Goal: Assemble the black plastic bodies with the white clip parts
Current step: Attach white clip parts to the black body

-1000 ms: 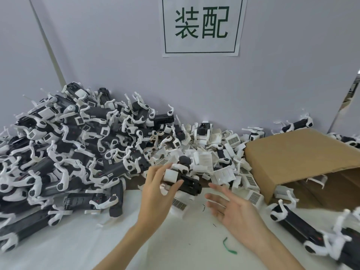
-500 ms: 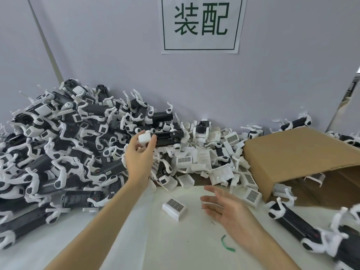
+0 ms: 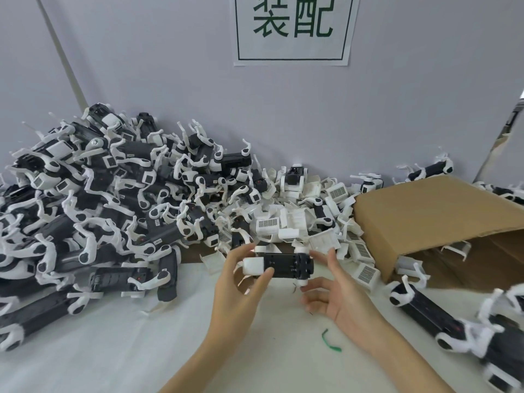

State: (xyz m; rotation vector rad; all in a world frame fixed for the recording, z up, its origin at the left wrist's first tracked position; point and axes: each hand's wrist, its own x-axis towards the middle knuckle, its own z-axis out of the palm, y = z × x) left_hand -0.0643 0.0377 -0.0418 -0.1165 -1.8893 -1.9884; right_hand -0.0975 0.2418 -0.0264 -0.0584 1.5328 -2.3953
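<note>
My left hand (image 3: 238, 287) grips a black plastic body (image 3: 289, 265) by its left end, where a white clip part (image 3: 253, 265) sits; thumb below, fingers above. The body lies level just above the white table (image 3: 141, 350), in front of the parts heap. My right hand (image 3: 343, 299) is palm-up with its fingers spread around the body's right end. Its thumb is close to a small white part (image 3: 302, 281) sticking out there; I cannot tell whether they touch.
A big pile of black bodies with white clips (image 3: 99, 208) fills the left. Loose white clip parts (image 3: 286, 222) lie against the wall behind my hands. A cardboard box (image 3: 425, 217) lies on its side at right, more black bodies (image 3: 425, 310) before it. A green strip (image 3: 330, 340) lies near my right wrist.
My left hand has come back down from the pile on the left to the middle of the table, holding a black body. My right hand has risen toward the body's right end.
</note>
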